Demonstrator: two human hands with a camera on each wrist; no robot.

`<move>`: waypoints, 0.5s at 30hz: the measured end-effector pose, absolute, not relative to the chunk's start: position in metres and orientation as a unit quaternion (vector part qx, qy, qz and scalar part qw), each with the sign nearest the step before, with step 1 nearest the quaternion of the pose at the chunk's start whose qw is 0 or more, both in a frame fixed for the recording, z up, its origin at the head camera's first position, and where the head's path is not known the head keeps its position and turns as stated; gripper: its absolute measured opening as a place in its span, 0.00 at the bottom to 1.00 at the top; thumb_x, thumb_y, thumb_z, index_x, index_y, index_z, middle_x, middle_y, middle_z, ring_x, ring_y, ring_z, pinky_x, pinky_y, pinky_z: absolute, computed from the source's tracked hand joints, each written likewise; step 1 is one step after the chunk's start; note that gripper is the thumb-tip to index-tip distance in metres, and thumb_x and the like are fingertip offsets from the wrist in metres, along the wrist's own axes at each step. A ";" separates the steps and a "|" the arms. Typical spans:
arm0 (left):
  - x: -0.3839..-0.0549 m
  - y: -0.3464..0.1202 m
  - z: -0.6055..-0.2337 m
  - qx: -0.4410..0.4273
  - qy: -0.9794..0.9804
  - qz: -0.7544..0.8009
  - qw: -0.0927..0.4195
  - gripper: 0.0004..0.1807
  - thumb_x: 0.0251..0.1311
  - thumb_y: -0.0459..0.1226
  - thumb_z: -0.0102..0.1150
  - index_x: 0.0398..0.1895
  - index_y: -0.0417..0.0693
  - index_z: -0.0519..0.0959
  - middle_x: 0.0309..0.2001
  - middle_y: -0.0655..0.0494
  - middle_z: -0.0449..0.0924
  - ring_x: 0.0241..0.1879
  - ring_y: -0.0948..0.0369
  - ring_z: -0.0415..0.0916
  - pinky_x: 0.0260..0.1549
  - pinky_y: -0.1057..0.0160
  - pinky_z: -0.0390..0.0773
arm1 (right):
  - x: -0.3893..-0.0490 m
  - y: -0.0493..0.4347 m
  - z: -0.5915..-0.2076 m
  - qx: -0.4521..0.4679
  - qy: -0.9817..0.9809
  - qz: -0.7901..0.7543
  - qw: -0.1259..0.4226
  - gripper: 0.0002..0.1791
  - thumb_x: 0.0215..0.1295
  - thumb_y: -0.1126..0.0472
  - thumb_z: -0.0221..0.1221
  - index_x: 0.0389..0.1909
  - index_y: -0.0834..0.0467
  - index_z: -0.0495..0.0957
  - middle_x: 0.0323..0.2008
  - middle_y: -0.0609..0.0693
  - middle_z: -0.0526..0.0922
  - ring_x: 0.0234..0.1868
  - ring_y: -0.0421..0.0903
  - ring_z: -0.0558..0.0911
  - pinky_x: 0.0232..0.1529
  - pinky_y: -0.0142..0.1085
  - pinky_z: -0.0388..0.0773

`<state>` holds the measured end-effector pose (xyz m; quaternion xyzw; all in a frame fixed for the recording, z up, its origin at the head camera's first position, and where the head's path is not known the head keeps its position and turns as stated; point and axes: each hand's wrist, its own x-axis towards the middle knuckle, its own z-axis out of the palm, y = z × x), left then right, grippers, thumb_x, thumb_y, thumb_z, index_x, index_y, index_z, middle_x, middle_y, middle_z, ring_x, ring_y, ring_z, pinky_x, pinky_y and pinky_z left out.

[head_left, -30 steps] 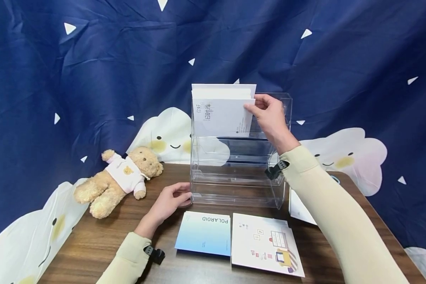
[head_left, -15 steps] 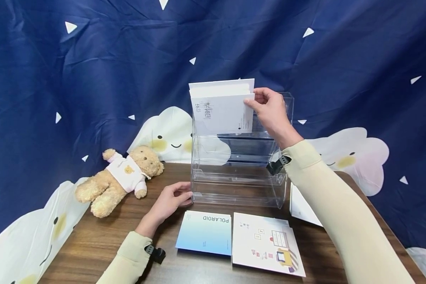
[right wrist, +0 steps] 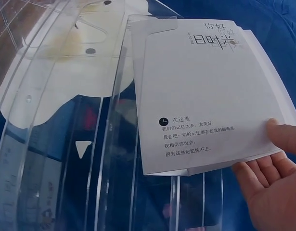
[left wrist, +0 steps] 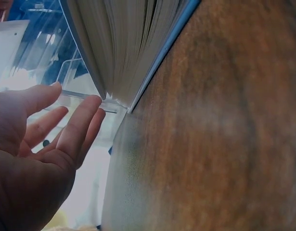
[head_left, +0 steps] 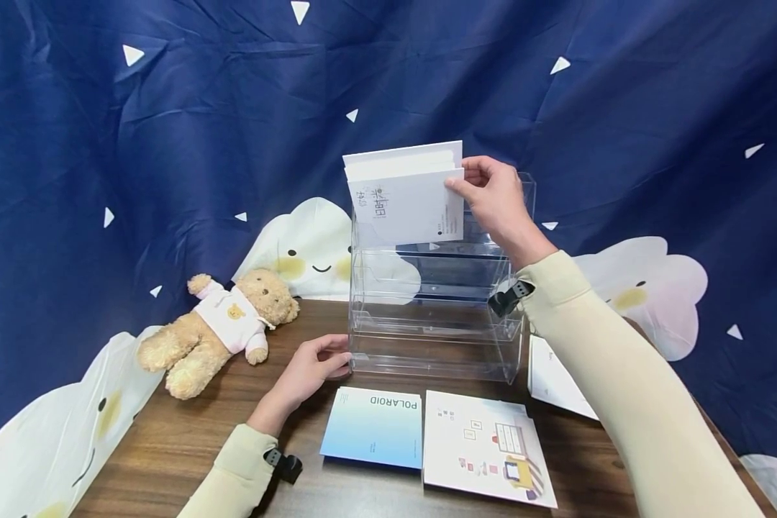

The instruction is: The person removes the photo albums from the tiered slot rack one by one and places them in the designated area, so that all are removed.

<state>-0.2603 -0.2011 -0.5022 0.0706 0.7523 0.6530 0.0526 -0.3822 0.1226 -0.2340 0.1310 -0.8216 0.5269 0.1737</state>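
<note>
My right hand (head_left: pixel 497 205) grips a thick white book (head_left: pixel 408 208) by its right edge, thumb on the front cover and fingers behind. The book leans slightly tilted at the top tier of a clear tiered rack (head_left: pixel 430 363), its lower left corner behind the tier's clear front lip. Dark lettering runs over the cover in the right wrist view, where my thumb (right wrist: pixel 285 135) lies on it. My left hand (head_left: pixel 311 367) rests at the rack's lower left side. Its fingers (left wrist: pixel 80 122) are extended and hold nothing in the left wrist view.
A blue book (head_left: pixel 372 428) marked POLAROID and an illustrated white book (head_left: pixel 485 450) lie before the rack. Another white book (head_left: pixel 560 378) lies right, partly behind my right sleeve. A teddy bear (head_left: pixel 223 324) lies left. A navy curtain (head_left: pixel 188 129) hangs behind the wooden table (head_left: pixel 162 446).
My right hand has risen a little with the white book, lifting its right side so that the book tilts. My left hand has stayed at the rack's side.
</note>
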 end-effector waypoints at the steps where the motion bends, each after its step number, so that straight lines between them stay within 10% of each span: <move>1: -0.261 -0.201 -0.502 0.071 0.752 0.653 0.053 0.26 0.79 0.28 0.64 0.76 0.29 0.74 0.69 0.27 0.81 0.61 0.45 0.86 0.58 0.60 0.96 | -0.382 0.123 -0.233 0.132 -0.824 0.523 0.174 0.19 0.78 0.57 0.72 0.65 0.59 0.86 0.46 0.43 0.86 0.49 0.38 0.83 0.48 0.28 0.80; 15: -0.264 -0.201 -0.504 0.077 0.753 0.651 0.054 0.26 0.79 0.28 0.64 0.76 0.29 0.75 0.68 0.27 0.81 0.60 0.47 0.87 0.58 0.59 0.96 | -0.374 0.135 -0.218 0.134 -0.826 0.517 0.182 0.21 0.78 0.57 0.72 0.66 0.59 0.85 0.46 0.43 0.86 0.49 0.38 0.83 0.48 0.27 0.81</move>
